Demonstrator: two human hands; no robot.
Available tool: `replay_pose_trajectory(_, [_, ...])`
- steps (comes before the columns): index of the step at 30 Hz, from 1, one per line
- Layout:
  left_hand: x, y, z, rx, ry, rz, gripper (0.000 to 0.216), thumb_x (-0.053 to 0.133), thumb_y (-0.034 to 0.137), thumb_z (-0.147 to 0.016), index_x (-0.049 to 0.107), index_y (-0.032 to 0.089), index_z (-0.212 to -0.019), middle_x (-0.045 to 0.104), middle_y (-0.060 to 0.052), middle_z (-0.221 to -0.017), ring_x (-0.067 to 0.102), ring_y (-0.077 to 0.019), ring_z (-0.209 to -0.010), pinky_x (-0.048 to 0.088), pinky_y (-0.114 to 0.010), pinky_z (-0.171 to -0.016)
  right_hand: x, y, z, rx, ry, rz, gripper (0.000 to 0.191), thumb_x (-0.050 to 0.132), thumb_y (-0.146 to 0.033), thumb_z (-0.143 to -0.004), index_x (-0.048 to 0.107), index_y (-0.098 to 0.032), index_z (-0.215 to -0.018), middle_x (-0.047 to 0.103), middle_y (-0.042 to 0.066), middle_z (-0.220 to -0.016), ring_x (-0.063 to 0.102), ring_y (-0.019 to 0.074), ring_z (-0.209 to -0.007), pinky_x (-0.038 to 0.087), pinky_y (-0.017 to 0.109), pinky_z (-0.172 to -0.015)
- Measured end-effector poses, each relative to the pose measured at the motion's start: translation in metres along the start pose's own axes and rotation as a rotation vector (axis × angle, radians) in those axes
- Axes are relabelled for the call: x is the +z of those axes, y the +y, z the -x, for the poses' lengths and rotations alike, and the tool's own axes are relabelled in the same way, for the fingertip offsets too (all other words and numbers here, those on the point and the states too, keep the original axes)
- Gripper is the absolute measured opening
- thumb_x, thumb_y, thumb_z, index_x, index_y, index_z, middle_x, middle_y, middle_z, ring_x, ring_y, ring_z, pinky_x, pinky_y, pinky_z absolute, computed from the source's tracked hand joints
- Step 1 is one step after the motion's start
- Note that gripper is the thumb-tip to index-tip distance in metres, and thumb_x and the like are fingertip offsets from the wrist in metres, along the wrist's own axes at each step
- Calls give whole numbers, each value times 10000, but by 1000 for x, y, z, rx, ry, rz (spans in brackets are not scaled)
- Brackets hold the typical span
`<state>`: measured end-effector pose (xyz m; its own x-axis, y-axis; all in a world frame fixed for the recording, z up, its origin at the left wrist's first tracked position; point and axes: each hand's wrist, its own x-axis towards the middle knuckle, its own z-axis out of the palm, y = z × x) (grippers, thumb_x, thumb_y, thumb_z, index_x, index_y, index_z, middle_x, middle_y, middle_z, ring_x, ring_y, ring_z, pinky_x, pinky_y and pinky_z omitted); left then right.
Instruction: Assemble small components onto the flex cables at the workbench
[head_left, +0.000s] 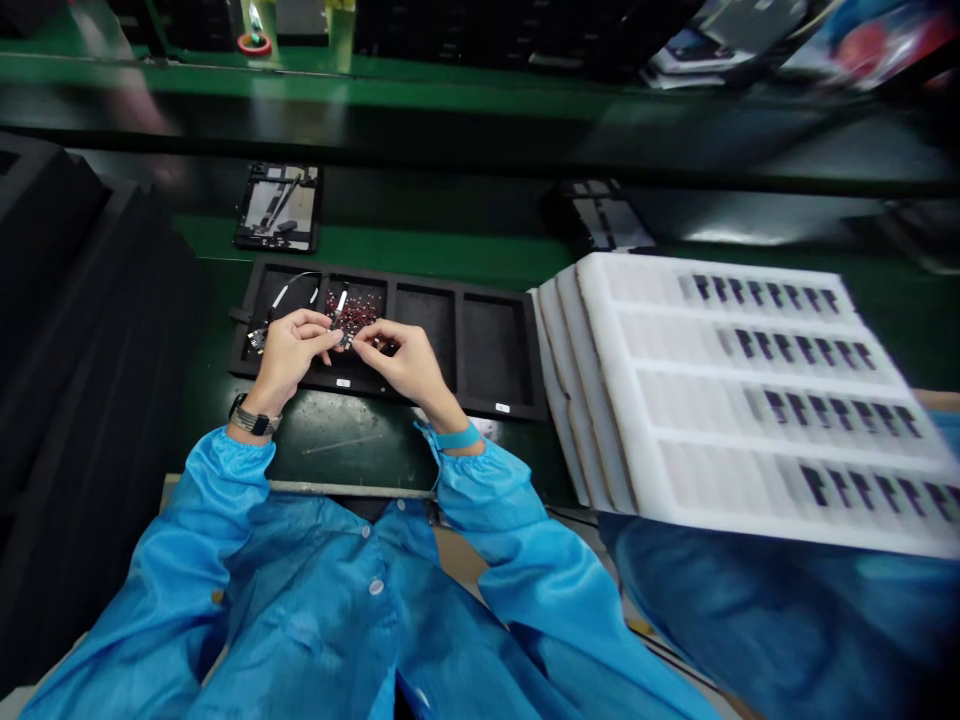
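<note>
My left hand (289,352) and my right hand (401,362) meet over a black compartment tray (435,395). Their fingertips pinch a small dark part on a thin cable (342,338), and the fingers hide most of it. The cable (298,280) loops up in an arc, with white tabs along it. Under my left hand's fingers lies a small circuit board (258,340). Beside my fingers, a compartment holds a heap of tiny reddish pieces (356,312). A watch (253,420) circles my left wrist, and a teal band (456,438) circles my right.
A stack of white foam trays (720,390) with rows of dark parts lies to the right. Black foam blocks (82,330) rise on the left. A dark fixture (279,207) sits on the green bench beyond the tray, with a conveyor rail behind it.
</note>
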<state>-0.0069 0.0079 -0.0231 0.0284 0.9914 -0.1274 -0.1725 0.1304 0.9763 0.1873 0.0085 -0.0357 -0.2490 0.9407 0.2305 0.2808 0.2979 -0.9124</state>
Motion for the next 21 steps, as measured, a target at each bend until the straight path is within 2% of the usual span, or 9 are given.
replay_pose_trajectory(12, [2, 4, 2, -23, -72, -65, 435, 1022, 318, -577, 695, 159, -816, 739, -22, -652, 610, -132, -515, 470, -260, -509, -18, 3, -5, 124, -221, -104, 237, 768, -410, -861, 800, -177, -835, 763, 34, -804, 638, 175, -750, 498, 311, -733])
replay_pose_trajectory(21, [1, 3, 1, -32, -90, -59, 425, 1011, 308, -603, 686, 162, -835, 737, -20, -656, 634, -146, -528, 486, -271, -528, -19, 2, -5, 132, -222, -127, 256, 788, -434, -857, 793, -179, -831, 747, 30, -769, 624, 175, -731, 504, 320, -741])
